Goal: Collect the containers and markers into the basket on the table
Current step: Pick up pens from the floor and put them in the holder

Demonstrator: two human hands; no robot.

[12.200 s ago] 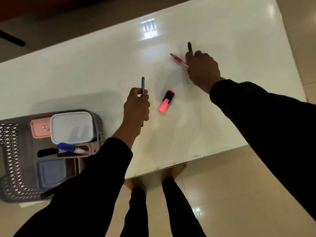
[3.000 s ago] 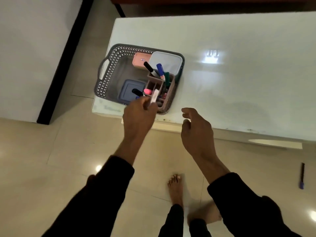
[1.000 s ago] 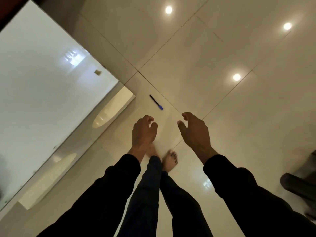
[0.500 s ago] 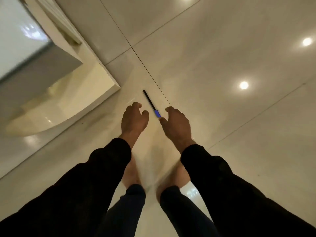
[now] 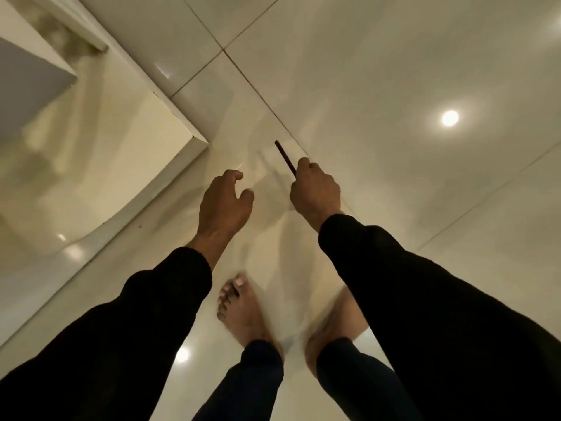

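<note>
I look down at the tiled floor. My right hand (image 5: 314, 189) grips a thin dark pen (image 5: 284, 158) by its near end; the shaft sticks up and to the left out of my fingers, and its blue end is hidden inside the fist. My left hand (image 5: 224, 205) hovers beside it, a little to the left, with loosely curled fingers that hold nothing. The basket, the containers and the other markers are out of view.
The white table base (image 5: 185, 126) juts in from the upper left, its corner close to my left hand. My bare feet (image 5: 239, 311) stand on the glossy floor below my hands. Ceiling lights reflect on the tiles (image 5: 450, 118).
Half a second ago the pen lay on the floor between my hands. Now my right hand has closed around its blue end. The left hand stays beside it, empty.
</note>
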